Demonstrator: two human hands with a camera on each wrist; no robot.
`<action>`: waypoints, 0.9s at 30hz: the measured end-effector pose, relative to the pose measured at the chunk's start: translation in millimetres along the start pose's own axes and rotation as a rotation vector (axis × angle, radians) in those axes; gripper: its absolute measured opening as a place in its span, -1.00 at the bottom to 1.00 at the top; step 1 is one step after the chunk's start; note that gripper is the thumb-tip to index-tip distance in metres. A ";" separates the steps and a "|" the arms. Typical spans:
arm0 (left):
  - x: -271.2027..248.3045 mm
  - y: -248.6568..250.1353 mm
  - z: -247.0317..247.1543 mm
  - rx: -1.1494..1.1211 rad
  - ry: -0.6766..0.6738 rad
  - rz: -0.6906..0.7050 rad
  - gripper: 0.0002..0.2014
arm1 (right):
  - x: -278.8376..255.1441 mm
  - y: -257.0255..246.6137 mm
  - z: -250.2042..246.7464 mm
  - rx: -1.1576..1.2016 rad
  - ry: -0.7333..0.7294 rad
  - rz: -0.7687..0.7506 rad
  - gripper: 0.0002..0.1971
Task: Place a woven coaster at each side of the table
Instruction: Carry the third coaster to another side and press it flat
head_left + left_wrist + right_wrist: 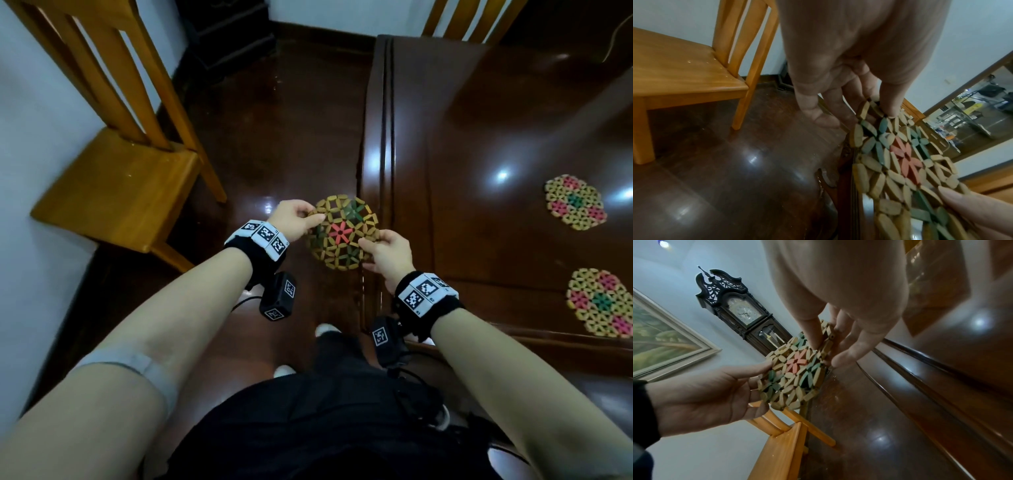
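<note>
A round woven coaster [343, 232] of tan slats with green flowers and a red centre hangs in the air just left of the dark table's edge [378, 164]. My left hand [297, 219] pinches its left rim, thumb on top and fingers under it. My right hand [383, 251] pinches its near right rim. The wrist views show the same coaster [900, 164] [793, 374] between both hands. Two more coasters with pink flowers lie flat on the table, one farther [575, 202] and one nearer [601, 301].
A light wooden chair [116, 185] stands against the white wall on the left, with shiny dark floor [267, 120] between it and the table. Another chair's back [469, 17] shows beyond the table's far end. A grandfather clock [740, 309] stands by the wall.
</note>
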State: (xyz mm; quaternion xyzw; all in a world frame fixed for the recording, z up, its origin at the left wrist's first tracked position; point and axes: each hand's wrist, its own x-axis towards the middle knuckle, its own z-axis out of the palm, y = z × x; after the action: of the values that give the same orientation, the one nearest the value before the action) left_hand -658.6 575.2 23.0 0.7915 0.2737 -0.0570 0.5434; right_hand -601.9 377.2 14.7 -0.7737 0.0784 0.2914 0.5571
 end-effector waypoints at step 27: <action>305.9 139.5 65.5 0.431 -0.529 0.214 -0.86 | 171.2 -67.2 -20.6 0.375 0.525 0.190 -0.94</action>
State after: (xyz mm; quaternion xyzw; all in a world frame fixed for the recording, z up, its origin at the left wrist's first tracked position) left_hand -317.9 594.3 -6.3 0.8701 0.0209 -0.2589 0.4189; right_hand -424.5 417.9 -18.3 -0.6956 0.3431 0.1135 0.6209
